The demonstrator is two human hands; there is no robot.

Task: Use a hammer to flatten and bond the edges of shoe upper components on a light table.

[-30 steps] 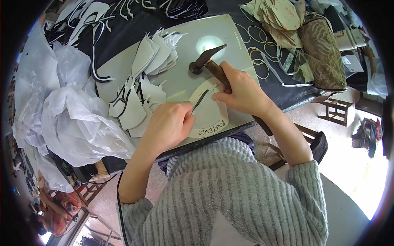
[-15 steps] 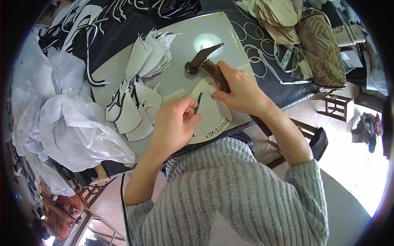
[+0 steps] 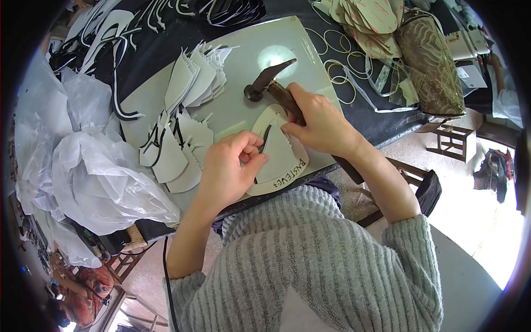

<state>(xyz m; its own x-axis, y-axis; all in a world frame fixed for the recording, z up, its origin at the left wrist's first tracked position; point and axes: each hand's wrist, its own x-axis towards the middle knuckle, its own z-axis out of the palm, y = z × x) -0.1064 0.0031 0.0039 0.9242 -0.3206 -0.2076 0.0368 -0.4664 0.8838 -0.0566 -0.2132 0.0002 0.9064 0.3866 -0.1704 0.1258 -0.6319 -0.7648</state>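
Observation:
My right hand (image 3: 325, 126) is wrapped round the wooden handle of a hammer (image 3: 271, 78), whose dark metal head points away over the board. The thumb of that hand reaches to the upper edge of a white cut piece (image 3: 278, 156) with a notched side. This piece lies flat on a larger cream pattern piece (image 3: 267, 117) with handwriting along its near edge. Beside it, my left hand (image 3: 231, 169) has its fingers curled in a pinch at the left edge, by a thin black trim (image 3: 265, 136). The fingertips partly hide what they pinch.
Stacked white cut pieces (image 3: 188, 83), some black-edged (image 3: 172, 160), lie left on the pale board (image 3: 238, 113). Crumpled plastic bags (image 3: 105, 182) sit further left. Far right are loose rings (image 3: 337, 41), cream pieces (image 3: 368, 25) and a patterned pouch (image 3: 431, 66). A wooden stool (image 3: 453, 145) stands beyond.
The view has shifted slightly, moving the board and hands a little left in the picture. Both hands keep nearly the same pose, with the hammer still in my right hand.

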